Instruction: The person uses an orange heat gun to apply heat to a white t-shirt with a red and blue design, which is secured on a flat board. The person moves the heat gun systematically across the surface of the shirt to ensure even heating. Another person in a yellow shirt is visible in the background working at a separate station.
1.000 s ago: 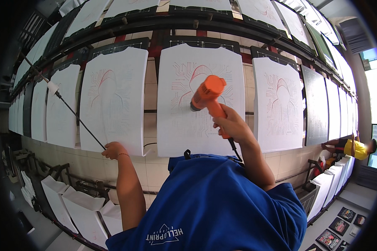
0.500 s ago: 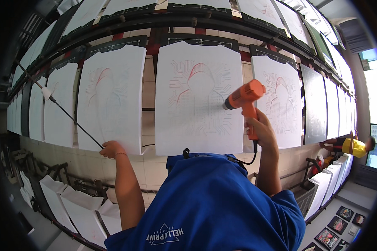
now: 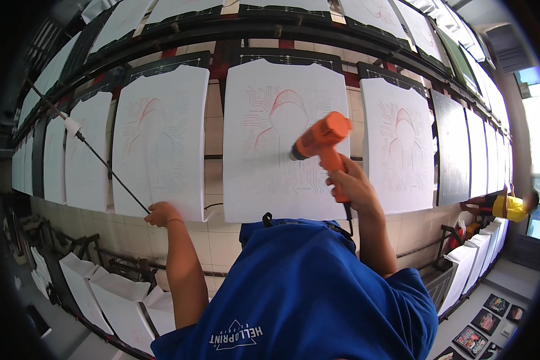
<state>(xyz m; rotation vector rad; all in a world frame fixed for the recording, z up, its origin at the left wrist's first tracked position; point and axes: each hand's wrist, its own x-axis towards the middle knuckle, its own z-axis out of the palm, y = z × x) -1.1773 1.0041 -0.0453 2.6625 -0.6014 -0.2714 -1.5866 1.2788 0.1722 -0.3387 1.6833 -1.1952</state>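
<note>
Blue shirt (image 3: 318, 288) — white print (image 3: 236, 336)

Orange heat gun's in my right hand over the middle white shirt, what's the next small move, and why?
Probably sweep the orange heat gun slightly left: its nozzle points that way over the printed design on the middle white shirt, and the design's lines extend farther left. Your left hand is well aside, at the dark rod.

The right hand (image 3: 353, 182) holds an orange heat gun (image 3: 324, 137) over a printed white shirt (image 3: 270, 162).
</note>
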